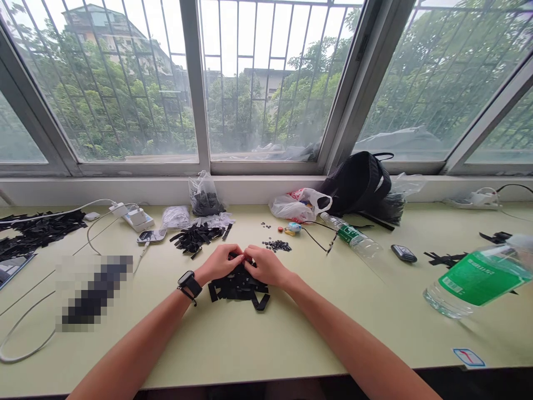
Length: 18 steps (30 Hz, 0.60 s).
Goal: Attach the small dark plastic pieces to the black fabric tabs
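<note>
My left hand, with a black watch on its wrist, is closed, its thumb and fingers pinched together. Close against it, my right hand is closed in a similar pinch. A bit of black strip shows at the fingertips; most of it is hidden by the hands. Directly beneath and in front lies a pile of short black strips, with small shiny dots on some. Just beyond my right hand is a scatter of small round black pieces. Another heap of black strips lies beyond my left hand.
Clear bags and a white plastic bag line the back. A small bottle, eyeglasses and a dark oval device lie to the right, near a large green-labelled bottle. Cables and a power strip occupy the left.
</note>
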Available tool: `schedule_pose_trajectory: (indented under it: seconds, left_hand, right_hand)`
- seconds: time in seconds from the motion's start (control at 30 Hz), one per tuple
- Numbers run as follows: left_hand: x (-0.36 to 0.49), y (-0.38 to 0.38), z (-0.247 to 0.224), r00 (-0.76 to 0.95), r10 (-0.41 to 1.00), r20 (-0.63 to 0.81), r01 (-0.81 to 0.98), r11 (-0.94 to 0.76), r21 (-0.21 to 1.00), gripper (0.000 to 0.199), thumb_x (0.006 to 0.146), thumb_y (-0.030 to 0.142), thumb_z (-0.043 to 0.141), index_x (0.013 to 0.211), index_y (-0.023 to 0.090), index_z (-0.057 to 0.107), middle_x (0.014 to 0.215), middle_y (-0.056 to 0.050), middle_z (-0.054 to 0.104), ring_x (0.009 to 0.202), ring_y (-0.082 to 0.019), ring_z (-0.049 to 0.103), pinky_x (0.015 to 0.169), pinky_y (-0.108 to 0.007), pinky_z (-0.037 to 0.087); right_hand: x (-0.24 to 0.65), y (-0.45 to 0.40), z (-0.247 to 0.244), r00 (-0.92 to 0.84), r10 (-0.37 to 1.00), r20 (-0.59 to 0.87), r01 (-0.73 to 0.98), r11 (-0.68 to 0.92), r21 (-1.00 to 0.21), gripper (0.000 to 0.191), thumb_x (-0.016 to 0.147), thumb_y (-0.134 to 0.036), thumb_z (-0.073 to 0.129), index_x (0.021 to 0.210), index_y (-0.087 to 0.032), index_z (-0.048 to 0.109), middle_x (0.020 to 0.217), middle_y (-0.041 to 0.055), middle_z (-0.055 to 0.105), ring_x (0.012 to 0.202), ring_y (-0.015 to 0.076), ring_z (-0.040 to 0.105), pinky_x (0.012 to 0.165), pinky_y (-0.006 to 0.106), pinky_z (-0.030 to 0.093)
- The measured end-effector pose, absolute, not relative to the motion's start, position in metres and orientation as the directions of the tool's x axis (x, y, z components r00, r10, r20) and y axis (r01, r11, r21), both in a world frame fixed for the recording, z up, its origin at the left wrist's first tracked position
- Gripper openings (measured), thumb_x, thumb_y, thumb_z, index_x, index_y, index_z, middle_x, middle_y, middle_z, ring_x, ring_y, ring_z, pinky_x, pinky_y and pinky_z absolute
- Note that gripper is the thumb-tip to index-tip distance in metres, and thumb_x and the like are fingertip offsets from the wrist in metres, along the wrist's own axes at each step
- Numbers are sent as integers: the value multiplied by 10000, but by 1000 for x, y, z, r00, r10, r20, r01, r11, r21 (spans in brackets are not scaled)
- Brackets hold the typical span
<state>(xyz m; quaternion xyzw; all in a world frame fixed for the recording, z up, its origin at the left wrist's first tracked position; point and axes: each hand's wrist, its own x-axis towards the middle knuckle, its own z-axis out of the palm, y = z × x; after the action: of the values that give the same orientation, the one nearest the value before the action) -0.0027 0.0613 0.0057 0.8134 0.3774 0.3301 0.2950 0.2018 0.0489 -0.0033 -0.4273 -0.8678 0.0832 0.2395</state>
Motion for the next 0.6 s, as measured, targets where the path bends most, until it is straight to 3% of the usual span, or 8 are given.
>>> schedule_pose_trajectory:
  seconds: [0.6]
  left_hand:
    - [-2, 60, 7, 495, 806, 325, 397, -543, 740, 255, 926, 377, 592, 868, 166, 722, 865, -37, 739, 782, -161, 630, 709, -256, 465]
  right_hand:
    - [203, 50, -5, -499, 788, 360, 715, 609, -342, 123, 905, -183, 570, 787, -196, 541, 820, 3, 592, 684, 125, 480, 663, 253, 321]
